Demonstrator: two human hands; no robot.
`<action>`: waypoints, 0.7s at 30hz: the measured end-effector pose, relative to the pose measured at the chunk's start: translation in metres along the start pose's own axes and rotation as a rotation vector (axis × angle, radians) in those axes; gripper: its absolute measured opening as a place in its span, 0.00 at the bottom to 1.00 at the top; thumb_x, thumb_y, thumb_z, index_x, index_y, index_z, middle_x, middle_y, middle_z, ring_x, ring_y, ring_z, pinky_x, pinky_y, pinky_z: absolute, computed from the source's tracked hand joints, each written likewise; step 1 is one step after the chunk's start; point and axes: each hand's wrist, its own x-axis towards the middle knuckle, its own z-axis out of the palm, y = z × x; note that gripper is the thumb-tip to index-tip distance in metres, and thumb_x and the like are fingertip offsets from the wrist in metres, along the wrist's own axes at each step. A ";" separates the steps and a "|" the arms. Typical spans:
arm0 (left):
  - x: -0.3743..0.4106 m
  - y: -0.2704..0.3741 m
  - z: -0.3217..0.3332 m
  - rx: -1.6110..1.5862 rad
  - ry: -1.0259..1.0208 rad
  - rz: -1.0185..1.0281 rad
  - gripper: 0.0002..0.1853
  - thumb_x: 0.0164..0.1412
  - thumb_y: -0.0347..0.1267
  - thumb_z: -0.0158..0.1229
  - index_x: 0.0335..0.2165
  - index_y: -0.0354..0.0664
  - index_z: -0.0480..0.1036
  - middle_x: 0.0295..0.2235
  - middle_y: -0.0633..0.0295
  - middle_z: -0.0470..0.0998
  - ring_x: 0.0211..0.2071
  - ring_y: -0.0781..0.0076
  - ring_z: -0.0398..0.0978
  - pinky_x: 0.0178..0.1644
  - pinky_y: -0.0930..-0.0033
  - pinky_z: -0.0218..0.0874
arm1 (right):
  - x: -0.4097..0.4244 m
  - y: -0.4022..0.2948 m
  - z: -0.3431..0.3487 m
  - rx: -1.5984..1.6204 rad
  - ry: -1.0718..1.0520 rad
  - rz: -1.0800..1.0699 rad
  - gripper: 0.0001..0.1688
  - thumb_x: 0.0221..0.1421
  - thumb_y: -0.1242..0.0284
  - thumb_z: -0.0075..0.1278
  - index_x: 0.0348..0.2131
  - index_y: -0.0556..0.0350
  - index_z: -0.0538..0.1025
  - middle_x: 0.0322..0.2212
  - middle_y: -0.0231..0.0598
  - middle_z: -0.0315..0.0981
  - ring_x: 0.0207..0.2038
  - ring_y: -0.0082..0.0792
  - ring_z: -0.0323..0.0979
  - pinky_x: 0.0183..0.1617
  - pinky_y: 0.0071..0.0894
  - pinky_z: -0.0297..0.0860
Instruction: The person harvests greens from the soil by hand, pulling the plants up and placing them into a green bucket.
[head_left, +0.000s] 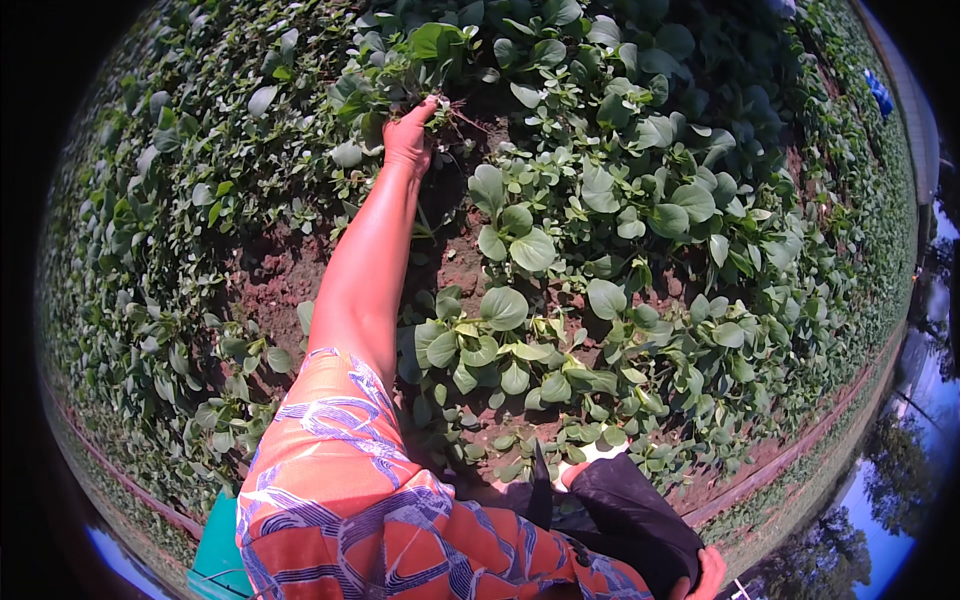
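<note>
My left hand (409, 135) reaches far forward, closed around a bunch of uprooted leafy plants (375, 94). Thin roots stick out on the right of the thumb, over dark soil. My right hand (706, 576) rests at the bottom right against the knee of my dark trousers (637, 517), thumb and fingers apart, partly cut off by the picture's edge. Broad-leaved green plants (532, 249) stand in front of me, with small-leaved low growth among them. A patterned orange sleeve covers my left upper arm.
Bare reddish soil (281, 281) shows left of my forearm. A green plastic container (223, 544) stands at the lower left. Near my foot, leafy plants (502, 360) grow close together. A blue object (877, 94) lies far off at the right, by the bed's edge.
</note>
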 end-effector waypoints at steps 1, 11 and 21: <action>-0.005 0.001 0.000 0.013 0.000 -0.007 0.11 0.38 0.23 0.57 0.27 0.36 0.70 0.25 0.63 0.72 0.26 0.73 0.69 0.30 0.71 0.61 | 0.005 -0.005 -0.008 0.017 -0.024 -0.023 0.30 0.48 0.56 0.36 0.47 0.52 0.60 0.46 0.47 0.56 0.50 0.45 0.51 0.54 0.41 0.46; -0.036 -0.003 0.052 0.522 -0.390 0.200 0.11 0.41 0.27 0.55 0.29 0.35 0.69 0.26 0.64 0.71 0.26 0.78 0.67 0.31 0.76 0.59 | 0.008 -0.006 -0.015 0.263 -0.210 0.122 0.29 0.48 0.58 0.36 0.48 0.53 0.59 0.47 0.46 0.54 0.51 0.49 0.48 0.54 0.44 0.43; 0.051 -0.037 0.087 1.254 0.258 0.146 0.17 0.34 0.36 0.55 0.22 0.31 0.69 0.23 0.48 0.72 0.27 0.59 0.71 0.32 0.66 0.60 | 0.004 0.003 -0.007 0.248 -0.162 0.087 0.29 0.49 0.59 0.35 0.49 0.53 0.58 0.49 0.47 0.51 0.52 0.50 0.45 0.55 0.44 0.40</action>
